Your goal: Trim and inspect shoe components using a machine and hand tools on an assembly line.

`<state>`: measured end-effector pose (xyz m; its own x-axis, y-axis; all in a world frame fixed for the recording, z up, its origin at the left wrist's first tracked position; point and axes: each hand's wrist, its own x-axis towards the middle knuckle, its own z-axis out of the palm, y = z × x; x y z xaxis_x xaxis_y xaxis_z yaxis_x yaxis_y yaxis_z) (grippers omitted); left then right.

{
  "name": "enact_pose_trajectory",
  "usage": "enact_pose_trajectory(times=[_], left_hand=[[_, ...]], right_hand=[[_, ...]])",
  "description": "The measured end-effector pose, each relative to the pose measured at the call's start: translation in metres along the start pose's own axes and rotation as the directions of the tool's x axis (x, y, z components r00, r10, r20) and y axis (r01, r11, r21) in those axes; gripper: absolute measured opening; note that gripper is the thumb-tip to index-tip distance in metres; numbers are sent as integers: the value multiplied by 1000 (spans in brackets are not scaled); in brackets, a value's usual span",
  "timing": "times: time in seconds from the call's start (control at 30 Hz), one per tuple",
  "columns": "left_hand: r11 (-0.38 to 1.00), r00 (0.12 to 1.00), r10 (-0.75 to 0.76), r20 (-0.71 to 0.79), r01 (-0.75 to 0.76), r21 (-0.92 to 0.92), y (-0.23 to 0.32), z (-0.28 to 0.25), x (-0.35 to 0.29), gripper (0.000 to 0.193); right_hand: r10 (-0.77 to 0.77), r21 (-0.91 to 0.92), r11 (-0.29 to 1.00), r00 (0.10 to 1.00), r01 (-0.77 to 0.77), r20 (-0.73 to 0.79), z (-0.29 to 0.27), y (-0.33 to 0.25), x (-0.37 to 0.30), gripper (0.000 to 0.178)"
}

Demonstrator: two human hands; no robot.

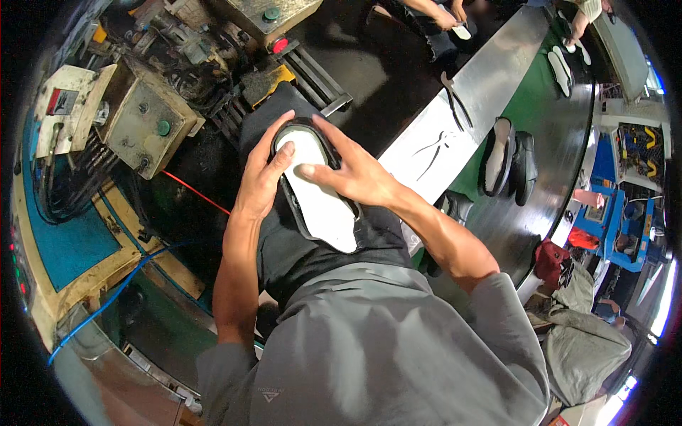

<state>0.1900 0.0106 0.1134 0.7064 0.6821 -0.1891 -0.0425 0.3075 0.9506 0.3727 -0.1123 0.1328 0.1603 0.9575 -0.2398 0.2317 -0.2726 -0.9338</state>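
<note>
Upturned shoe (320,195) between left hand (261,177) and right hand (349,172).

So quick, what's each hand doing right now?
Left hand: fingers curled around the toe end of the black shoe with the white sole.
Right hand: pressed on the same shoe, gripping its side.

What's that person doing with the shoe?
A person holds a black shoe upper with a white insole board sole-up on their lap. The left hand cups its toe end, and the right hand presses fingers across the white bottom. A greasy metal machine stands just ahead. To the right, another black shoe lies on a green conveyor belt, with black pliers on its metal edge.
</note>
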Motion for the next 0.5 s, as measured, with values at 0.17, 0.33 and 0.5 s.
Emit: enact_pose_trajectory(times=[0.17,0.33,0.5], left_hand=[[976,992,117,-50,-105,192,6,4,-4,62],[908,957,260,-128,-197,371,0,8,-9,54],[861,927,326,-186,-210,464,-11,6,-6,48]], right_hand=[[-74,-38,997,997,73,-26,2,-7,9,92],[-146,-25,989,982,144,-120,18,-4,10,83],[-227,-108,971,962,212,-151,25,8,14,82]])
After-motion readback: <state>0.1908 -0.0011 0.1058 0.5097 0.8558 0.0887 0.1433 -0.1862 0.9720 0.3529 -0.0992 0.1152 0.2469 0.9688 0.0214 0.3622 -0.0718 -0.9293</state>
